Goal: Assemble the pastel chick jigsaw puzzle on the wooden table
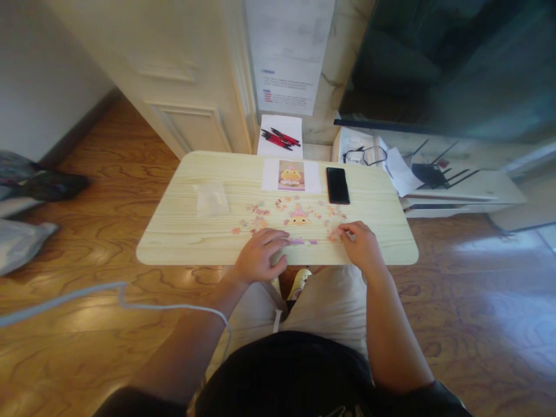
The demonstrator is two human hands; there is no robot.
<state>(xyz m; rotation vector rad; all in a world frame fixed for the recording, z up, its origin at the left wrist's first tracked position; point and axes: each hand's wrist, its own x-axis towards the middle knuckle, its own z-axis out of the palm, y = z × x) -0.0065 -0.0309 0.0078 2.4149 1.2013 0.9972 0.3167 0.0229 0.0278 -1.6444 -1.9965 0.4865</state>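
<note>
- Right hand (360,244): over the near right of the tabletop, thumb and forefinger drawn together beside a few loose pieces (332,236); too small to tell whether a piece is pinched between them.
- Left hand (260,255): palm down across the near edge, fingers loosely spread and slightly curled, seemingly grasping nothing; fingertips just beside the purple strip (297,241).
- Purple strip: flat between the hands, near the edge.
- Face section (299,220): joined puzzle part, yellow with dark eyes and a pink top, just beyond the strip, about midway between the hands.
- More loose pieces, pink, orange and pale, scattered left, right and beyond the face section.
- Picture (291,175): yellow figure, pink hat; on a white sheet (313,178) at the far side.
- Phone (337,185): dark screen up, right of the sheet.
- Clear bag (212,199): flat, left of the pieces.
- Tabletop (167,240): pale wood grain, rounded corners.
- Pens (280,139): red and black, bunched on white paper (293,124) past the far edge.
</note>
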